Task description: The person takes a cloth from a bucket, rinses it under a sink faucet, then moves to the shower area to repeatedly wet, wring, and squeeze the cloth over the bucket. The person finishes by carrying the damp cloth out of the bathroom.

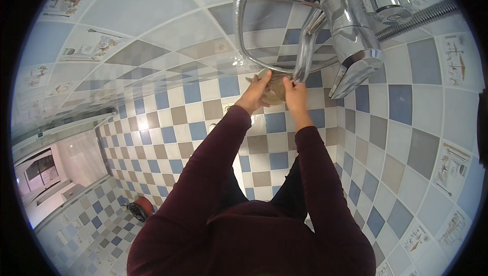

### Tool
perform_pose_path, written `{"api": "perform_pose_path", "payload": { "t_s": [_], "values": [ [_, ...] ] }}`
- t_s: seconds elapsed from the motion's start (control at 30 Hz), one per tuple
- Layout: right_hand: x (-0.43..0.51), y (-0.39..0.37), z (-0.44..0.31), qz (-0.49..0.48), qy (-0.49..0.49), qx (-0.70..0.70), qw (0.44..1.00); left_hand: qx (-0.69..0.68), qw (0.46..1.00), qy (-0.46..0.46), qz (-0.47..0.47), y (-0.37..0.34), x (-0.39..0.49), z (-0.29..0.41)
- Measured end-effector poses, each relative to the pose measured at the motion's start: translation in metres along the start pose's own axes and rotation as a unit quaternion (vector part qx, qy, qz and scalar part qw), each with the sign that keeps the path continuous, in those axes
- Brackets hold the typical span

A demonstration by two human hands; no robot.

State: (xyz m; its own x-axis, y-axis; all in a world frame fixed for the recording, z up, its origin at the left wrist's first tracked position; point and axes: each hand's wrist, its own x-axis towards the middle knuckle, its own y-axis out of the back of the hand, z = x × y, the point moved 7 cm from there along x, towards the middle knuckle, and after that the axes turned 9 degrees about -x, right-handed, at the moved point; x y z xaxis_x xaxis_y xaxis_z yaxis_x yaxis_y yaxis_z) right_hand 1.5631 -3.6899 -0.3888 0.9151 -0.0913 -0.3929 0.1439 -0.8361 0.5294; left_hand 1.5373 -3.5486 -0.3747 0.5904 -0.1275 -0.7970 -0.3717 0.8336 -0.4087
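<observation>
A round, pale bowl-like vessel (275, 99) is held beneath the chrome faucet spout (304, 52), above the tiled floor. My left hand (256, 92) grips its left rim, with the thumb on top. Inside or across the vessel lies a brownish, rough-looking mass (277, 85); what it is cannot be told. My right hand (296, 94) is at the right side, its fingers pinched at the edge of the brown mass, close to the spout's end. The fingertips are partly hidden.
Overhead right are a chrome mixer lever (356, 72) and a looping metal shower hose (239, 16). A floor drain (228, 107) lies left of the hands. Tiled walls rise ahead and at right. A red bin with a dark liner (142, 208) stands lower left.
</observation>
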Motion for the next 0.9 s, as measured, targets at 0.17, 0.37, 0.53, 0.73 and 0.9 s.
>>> {"api": "perform_pose_path", "payload": {
  "t_s": [0.17, 0.37, 0.53, 0.73, 0.9],
  "values": [
    [-0.042, -0.007, -0.047, 0.024, 0.199, 0.055, 0.978, -0.048, 0.982, -0.052, -0.173, -0.022, -0.002, 0.005],
    [-0.022, 0.023, 0.002, 0.128, 0.054, 0.142, 0.98, -0.083, 0.989, 0.003, -0.124, -0.012, -0.015, 0.001],
    [0.01, -0.019, 0.028, -0.145, -0.131, 0.45, 0.871, -0.086, 0.983, 0.009, -0.164, -0.019, -0.009, 0.003],
    [0.005, 0.008, 0.016, 0.036, -0.007, 0.135, 0.99, -0.027, 0.997, 0.004, -0.066, 0.021, 0.009, 0.002],
    [-0.016, 0.012, -0.016, 0.063, -0.008, 0.294, 0.954, -0.093, 0.994, 0.062, 0.002, 0.014, -0.012, -0.023]
  ]
}}
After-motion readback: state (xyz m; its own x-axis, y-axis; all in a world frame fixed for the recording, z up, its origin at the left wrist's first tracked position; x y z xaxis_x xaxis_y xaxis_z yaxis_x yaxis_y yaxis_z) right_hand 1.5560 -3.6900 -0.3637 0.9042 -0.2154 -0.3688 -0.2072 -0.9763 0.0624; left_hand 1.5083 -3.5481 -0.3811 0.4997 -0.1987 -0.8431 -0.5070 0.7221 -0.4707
